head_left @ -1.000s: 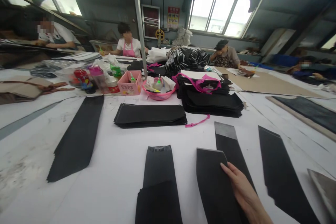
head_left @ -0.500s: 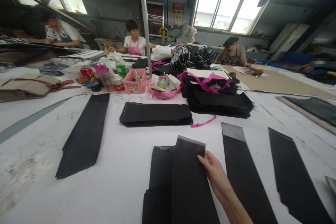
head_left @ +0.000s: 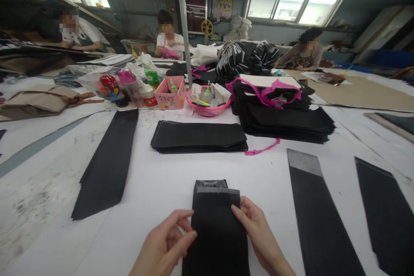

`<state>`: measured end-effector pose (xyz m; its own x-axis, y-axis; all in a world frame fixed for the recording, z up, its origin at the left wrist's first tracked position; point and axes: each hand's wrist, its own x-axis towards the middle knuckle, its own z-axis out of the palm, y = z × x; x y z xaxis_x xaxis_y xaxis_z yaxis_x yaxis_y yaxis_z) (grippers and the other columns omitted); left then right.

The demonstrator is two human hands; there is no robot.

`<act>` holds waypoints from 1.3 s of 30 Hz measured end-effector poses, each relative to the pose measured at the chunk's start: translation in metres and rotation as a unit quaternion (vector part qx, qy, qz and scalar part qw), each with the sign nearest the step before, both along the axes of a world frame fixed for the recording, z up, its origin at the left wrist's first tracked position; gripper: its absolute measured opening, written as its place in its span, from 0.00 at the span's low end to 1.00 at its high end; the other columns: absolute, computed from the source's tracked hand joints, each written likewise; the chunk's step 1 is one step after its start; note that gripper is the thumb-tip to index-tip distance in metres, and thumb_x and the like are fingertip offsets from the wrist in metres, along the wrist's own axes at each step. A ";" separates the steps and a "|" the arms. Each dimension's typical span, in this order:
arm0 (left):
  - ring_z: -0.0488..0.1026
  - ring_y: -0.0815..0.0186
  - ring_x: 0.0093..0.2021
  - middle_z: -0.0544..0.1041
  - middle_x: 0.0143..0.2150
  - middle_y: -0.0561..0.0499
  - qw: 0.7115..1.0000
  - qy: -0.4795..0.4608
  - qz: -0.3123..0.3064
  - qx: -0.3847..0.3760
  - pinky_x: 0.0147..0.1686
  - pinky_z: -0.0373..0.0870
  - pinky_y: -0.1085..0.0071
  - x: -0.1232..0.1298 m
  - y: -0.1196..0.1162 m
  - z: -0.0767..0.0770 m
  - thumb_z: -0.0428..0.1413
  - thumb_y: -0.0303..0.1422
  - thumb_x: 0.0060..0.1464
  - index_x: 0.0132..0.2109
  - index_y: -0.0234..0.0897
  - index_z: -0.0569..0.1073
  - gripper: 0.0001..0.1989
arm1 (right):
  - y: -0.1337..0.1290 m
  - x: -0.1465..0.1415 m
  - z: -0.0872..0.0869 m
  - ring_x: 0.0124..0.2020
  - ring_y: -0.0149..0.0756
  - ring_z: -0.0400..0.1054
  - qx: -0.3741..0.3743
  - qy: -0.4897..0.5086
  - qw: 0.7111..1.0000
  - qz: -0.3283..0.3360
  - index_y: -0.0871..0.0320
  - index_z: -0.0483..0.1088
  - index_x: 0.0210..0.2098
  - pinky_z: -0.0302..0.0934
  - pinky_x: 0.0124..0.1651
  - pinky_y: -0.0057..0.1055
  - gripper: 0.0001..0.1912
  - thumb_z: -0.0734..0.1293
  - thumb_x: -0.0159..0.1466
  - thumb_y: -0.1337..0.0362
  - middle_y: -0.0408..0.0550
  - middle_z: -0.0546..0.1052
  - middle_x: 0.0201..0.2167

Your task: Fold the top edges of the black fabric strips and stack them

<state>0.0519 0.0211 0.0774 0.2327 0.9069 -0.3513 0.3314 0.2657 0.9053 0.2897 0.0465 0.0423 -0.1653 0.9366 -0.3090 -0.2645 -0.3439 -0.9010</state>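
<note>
My right hand (head_left: 255, 224) pinches the right edge of a black panel (head_left: 216, 228), thumb on top, near its grey-banded far end. Beneath it lies another black piece (head_left: 211, 183), whose dark, shiny end strip shows just beyond the upper panel. At the panel's left edge is my left hand (head_left: 171, 239), its thumb and index fingertip apart; whether they touch the edge I cannot tell. To the right a black strip with a grey end (head_left: 318, 207) lies on the white table, and farther right another black strip (head_left: 384, 211).
Beyond my hands sits a stack of black panels (head_left: 199, 136), with a bigger stack (head_left: 284, 123) to its right. More black panels (head_left: 110, 164) lie left. A pink basket (head_left: 208, 110), a pink box (head_left: 170, 95) and bottles stand behind. Several people work across the table.
My left hand has come into view at the panel's left edge. My right hand has brought the panel left and nearer, over the lower piece. The view has shifted slightly.
</note>
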 end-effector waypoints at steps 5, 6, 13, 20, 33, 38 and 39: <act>0.65 0.73 0.20 0.72 0.30 0.53 0.998 0.005 0.068 -0.003 0.18 0.58 0.78 0.023 0.028 -0.027 0.51 0.48 0.56 0.45 0.36 0.68 0.20 | 0.001 -0.003 -0.007 0.32 0.37 0.70 -0.013 -0.002 1.000 0.013 0.56 0.66 0.35 0.63 0.36 0.31 0.14 0.67 0.60 0.51 0.44 0.75 0.30; 0.63 0.73 0.18 0.69 0.24 0.56 0.998 0.004 0.064 -0.013 0.18 0.56 0.78 0.025 0.031 -0.029 0.50 0.48 0.57 0.39 0.35 0.69 0.19 | 0.002 -0.003 -0.009 0.32 0.38 0.70 -0.012 -0.009 1.000 0.016 0.56 0.66 0.35 0.63 0.36 0.31 0.14 0.67 0.61 0.51 0.44 0.75 0.30; 0.60 0.72 0.19 0.64 0.19 0.58 0.997 0.053 0.047 0.016 0.21 0.56 0.77 0.026 0.043 -0.047 0.49 0.46 0.57 0.32 0.36 0.69 0.17 | 0.012 0.004 -0.014 0.26 0.31 0.61 0.062 -0.234 0.969 0.043 0.55 0.63 0.31 0.53 0.27 0.25 0.11 0.65 0.62 0.55 0.39 0.68 0.24; 0.61 0.71 0.20 0.64 0.20 0.59 0.998 0.059 0.026 0.013 0.21 0.57 0.77 0.023 0.052 -0.052 0.50 0.47 0.57 0.33 0.37 0.69 0.17 | 0.033 0.003 -0.020 0.23 0.30 0.53 0.105 -0.388 0.915 0.024 0.55 0.55 0.24 0.46 0.25 0.26 0.15 0.58 0.66 0.56 0.38 0.61 0.20; 0.67 0.68 0.17 0.64 0.14 0.59 0.983 0.173 0.055 0.040 0.23 0.59 0.75 0.027 0.058 -0.052 0.44 0.50 0.59 0.28 0.39 0.67 0.22 | 0.036 0.001 -0.030 0.22 0.33 0.57 0.102 -0.487 0.866 0.047 0.53 0.53 0.26 0.47 0.27 0.27 0.16 0.54 0.67 0.53 0.39 0.64 0.20; 0.66 0.70 0.15 0.64 0.14 0.59 0.982 0.166 0.083 0.028 0.20 0.58 0.77 0.027 0.058 -0.057 0.46 0.51 0.57 0.27 0.39 0.67 0.22 | 0.037 0.000 -0.030 0.23 0.34 0.58 0.099 -0.505 0.856 0.053 0.53 0.54 0.26 0.48 0.28 0.27 0.16 0.53 0.67 0.52 0.40 0.65 0.21; 0.65 0.70 0.15 0.64 0.14 0.59 0.982 0.168 0.086 0.025 0.19 0.58 0.77 0.027 0.058 -0.057 0.46 0.51 0.57 0.27 0.39 0.67 0.22 | 0.037 -0.001 -0.030 0.23 0.34 0.58 0.099 -0.510 0.853 0.054 0.53 0.54 0.27 0.48 0.27 0.27 0.16 0.53 0.67 0.51 0.40 0.65 0.21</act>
<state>0.0789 0.0793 0.0203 -0.0477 0.9407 -0.3360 0.5675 0.3023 0.7659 0.2891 0.0832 0.0128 0.0059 0.9833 -0.1819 0.7145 -0.1314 -0.6871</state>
